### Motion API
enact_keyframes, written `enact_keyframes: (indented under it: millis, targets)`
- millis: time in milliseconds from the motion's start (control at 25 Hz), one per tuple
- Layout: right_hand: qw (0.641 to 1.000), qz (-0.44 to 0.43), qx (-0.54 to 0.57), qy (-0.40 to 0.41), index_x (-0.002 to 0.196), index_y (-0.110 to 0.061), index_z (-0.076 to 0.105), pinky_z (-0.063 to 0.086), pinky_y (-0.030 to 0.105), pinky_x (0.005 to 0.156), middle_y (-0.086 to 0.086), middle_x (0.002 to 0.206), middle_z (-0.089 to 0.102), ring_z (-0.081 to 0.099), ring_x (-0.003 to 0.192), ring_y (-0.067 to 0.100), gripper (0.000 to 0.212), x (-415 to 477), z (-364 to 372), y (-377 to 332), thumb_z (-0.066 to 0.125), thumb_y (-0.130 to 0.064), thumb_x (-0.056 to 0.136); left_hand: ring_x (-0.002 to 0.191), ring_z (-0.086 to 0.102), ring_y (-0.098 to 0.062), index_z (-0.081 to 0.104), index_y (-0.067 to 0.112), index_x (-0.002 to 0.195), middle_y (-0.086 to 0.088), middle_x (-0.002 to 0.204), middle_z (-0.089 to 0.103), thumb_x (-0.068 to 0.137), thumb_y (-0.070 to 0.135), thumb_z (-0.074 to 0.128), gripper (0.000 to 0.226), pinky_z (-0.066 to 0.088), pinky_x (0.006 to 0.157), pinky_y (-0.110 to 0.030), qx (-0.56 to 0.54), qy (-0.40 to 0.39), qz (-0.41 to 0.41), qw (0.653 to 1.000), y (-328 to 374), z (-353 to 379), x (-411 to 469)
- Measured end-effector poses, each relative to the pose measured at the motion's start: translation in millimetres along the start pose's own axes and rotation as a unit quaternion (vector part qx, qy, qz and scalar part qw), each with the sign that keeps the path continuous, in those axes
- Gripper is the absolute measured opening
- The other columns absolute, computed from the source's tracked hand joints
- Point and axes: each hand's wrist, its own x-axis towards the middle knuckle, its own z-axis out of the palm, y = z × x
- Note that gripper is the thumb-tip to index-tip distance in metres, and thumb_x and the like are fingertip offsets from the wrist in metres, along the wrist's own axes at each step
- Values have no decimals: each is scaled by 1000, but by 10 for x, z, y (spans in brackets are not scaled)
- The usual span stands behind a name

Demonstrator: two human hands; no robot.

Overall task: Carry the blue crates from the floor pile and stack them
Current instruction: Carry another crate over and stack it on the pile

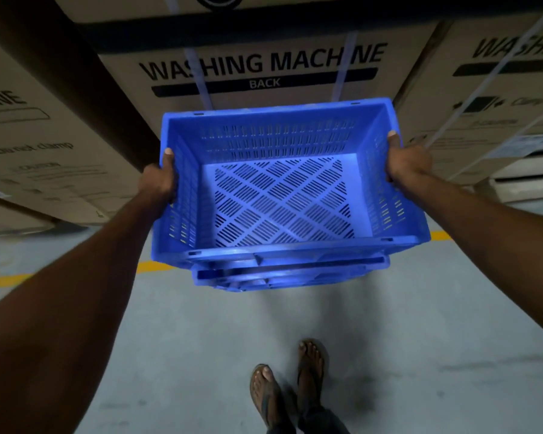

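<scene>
Three big cardboard boxes fill the far side: the middle box (264, 70) is printed "WASHING MACHINE" with "BACK" in a dark bar beneath it and has pale straps running down its face. A left box (29, 145) and a right box (499, 89) flank it, carrying similar print that is partly cut off. Below them is a grey concrete floor (185, 355) crossed by a yellow line (0, 281) that passes behind the load.

In front of the middle box, about centre of view, sits the blue crate (279, 198), open side up and empty, with slotted walls and a base perforated in a diamond pattern. Its near edge lies directly over the rim of a second blue crate (289, 278), of which only the front lip shows. Whether the upper one already rests on the lower or is held just above it cannot be told.

Both bare arms reach forward to the upper crate. The left hand (159, 183) grips its left wall, thumb hooked over the rim and the fingers hidden on the outside. The right hand (408, 164) grips the right wall the same way, thumb on top of the rim near the far corner.

At the right edge, just beside the right box, lie pale white packed goods (527, 177), too blurred to identify.

Near the bottom, two feet in dark sandals (265, 393) stand on the floor, one ahead of the other, well short of the crates
</scene>
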Motion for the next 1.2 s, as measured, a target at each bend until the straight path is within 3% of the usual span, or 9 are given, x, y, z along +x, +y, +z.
enact_keyframes:
  millis: [200, 320, 400, 520, 680, 800, 960, 1120, 1200]
  targets:
    - [999, -25, -25, -36, 97, 0, 72, 60, 49, 79, 19, 78, 74, 74, 79, 37, 90, -126, -80, -84, 31, -78, 82, 31, 48, -13, 54, 11, 67, 1, 40, 52, 95, 70, 39, 67, 38, 36, -21, -3, 11, -10, 1000, -34, 42, 22]
    - [989, -93, -114, -13, 123, -2, 59, 51, 46, 93, 24, 121, 65, 63, 113, 41, 62, -297, -167, -57, 50, -55, 91, 80, 69, -39, 62, 0, 106, -24, 91, 70, 87, 74, 42, 79, 56, 69, -44, 73, 33, 16, 997, -76, -2, -20]
    - [972, -158, -169, 28, 128, -5, 51, 46, 49, 97, 22, 130, 57, 53, 122, 41, 56, -563, -215, -1, 58, -41, 86, 113, 58, -46, 53, -1, 129, -31, 125, 57, 92, 54, 55, 66, 46, 95, -49, 155, 73, 68, 983, -75, 31, -239]
    - [932, -282, -215, 77, 130, -13, 49, 41, 51, 95, 15, 134, 50, 45, 125, 38, 57, -1153, -235, 166, 61, -36, 80, 125, 47, -43, 47, 11, 142, -23, 139, 47, 88, 31, 65, 60, 37, 103, -47, 189, 123, 147, 963, -74, 97, -893]
    - [888, -422, -182, 0, 106, -20, 66, 41, 45, 88, 4, 116, 62, 57, 108, 33, 28, -1874, -217, 486, 57, -38, 87, 122, 50, -35, 66, 23, 117, -7, 132, 54, 92, 34, 61, 28, 38, 97, -48, 235, 83, 283, 926, -331, 187, -1558]
    - [868, -451, -195, -75, 104, -23, 70, 41, 42, 87, -1, 107, 69, 61, 105, 29, 34, -2073, -195, 700, 54, -49, 89, 112, 55, -31, 70, 26, 103, -2, 115, 64, 100, 44, 53, 26, 39, 90, -44, 271, 3, 328, 905, -464, 237, -1848]
    - [824, -469, -287, -139, 121, -18, 64, 38, 46, 93, 8, 115, 67, 58, 111, 34, 49, -1980, -242, 802, 41, -50, 92, 103, 60, -31, 72, 24, 102, -2, 101, 71, 101, 51, 50, 35, 38, 84, -41, 295, -80, 361, 881, -512, 177, -1909]
    - [811, -479, -308, -135, 116, -13, 62, 38, 46, 86, 13, 109, 65, 57, 105, 37, 29, -1910, -216, 801, 51, -35, 101, 97, 63, -37, 67, 18, 115, -9, 103, 71, 99, 43, 54, 33, 42, 78, -43, 333, -107, 428, 833, -596, 40, -1913]
    - [809, -481, -302, -148, 112, -13, 63, 40, 45, 83, 15, 105, 65, 58, 102, 38, 24, -1907, -237, 780, 53, -31, 101, 93, 66, -41, 68, 15, 114, -15, 100, 72, 99, 29, 58, 23, 46, 74, -43, 328, -117, 430, 833, -566, 7, -1910]
